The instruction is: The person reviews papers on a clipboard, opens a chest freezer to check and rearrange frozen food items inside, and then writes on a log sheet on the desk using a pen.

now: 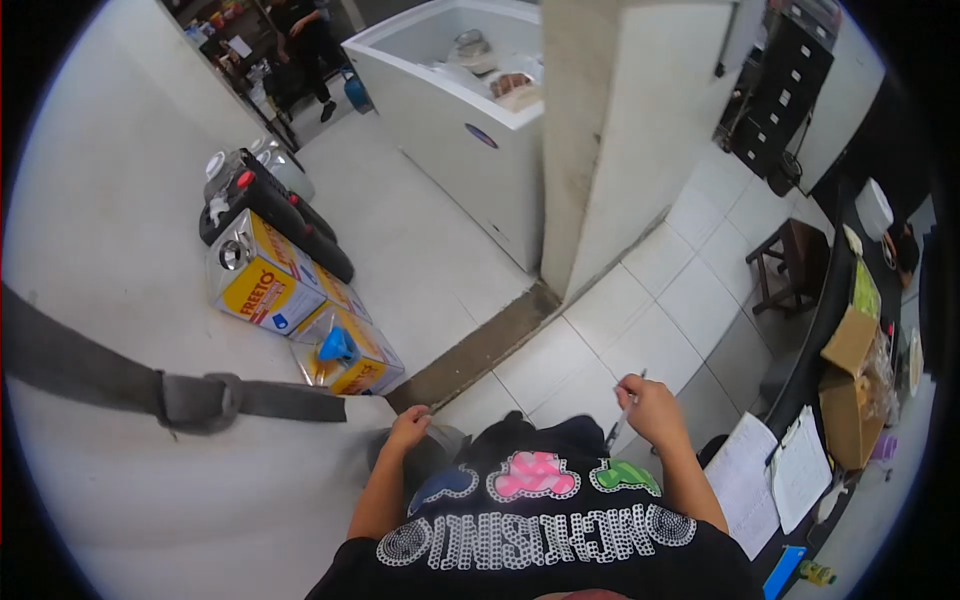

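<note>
Black shirt, nearest the camera, with white chain-like lettering and blue, pink and green shapes across the front. Right hand, just beyond the green shape: thumb and fingers pinched around a slim pen, tilted, in the air over the tiled floor. Left hand, well apart from the right: fingers curled in together; cannot tell whether around anything. To the right, along a dark counter: loose written sheets, a clipboard just beside, and an open cardboard box farther along. Near the counter's far stretch, a dark stool. To the left, yellow-and-white tins marked FREETO, with a blue funnel on the nearer one and black jugs behind. Ahead, a white chest freezer beside a pillar.
</note>
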Tool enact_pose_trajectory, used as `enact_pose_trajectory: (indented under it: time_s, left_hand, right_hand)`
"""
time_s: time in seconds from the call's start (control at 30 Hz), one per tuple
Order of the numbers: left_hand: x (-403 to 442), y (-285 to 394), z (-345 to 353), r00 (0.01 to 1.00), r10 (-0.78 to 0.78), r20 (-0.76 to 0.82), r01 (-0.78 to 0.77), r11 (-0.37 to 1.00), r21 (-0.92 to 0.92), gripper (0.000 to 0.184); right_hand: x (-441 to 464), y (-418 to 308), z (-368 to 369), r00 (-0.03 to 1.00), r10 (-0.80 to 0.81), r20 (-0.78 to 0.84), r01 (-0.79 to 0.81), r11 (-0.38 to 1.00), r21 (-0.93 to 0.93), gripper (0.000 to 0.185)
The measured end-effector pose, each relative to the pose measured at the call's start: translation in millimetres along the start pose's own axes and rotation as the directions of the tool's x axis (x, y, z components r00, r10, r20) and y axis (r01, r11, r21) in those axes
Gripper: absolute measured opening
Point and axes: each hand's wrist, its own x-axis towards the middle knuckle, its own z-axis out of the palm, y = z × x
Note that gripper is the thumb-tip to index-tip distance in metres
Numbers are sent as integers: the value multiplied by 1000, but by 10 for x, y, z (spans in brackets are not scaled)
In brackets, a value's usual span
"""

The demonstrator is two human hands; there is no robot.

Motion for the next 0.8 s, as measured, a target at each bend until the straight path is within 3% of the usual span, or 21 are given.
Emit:
enact_pose_trajectory:
  time_s: [0.07,0.17,0.27,0.43,0.53,0.67,0.8]
  left_hand:
    - [153,181,-199,995,-95,-3,94,986,-134,35]
    - [556,583,-544,998,-64,-24,60,985,-159,34]
    - [1395,919,-1035,976,200,-86,-208,973,-103,33]
    - [2431,2641,-1590,909,405,-98,-416,897,-149,31]
    - [2927,3296,-1790,919,392,-40,-391,895,-213,31]
    - [3377,4072,-2309,913,407,-21,-407,913,-1,30]
    - [3829,4503,-2766,897,442,-28,-427,881,205,31]
  right_hand:
    - [401,-352,107,989,-124,79,117,989,89,15]
    - [960,-908,119,964,-239,121,221,965,144,15]
    - [1651,-1421,145,940,-339,42,321,919,229,14]
    - [2973,-1955,263,873,-454,-178,485,848,214,7]
    - [3660,-2131,267,880,-423,-214,468,847,250,6]
    - [4338,-2399,99,934,-306,-183,349,887,302,6]
    - [4711,-2464,6,942,-301,-150,333,899,285,10]
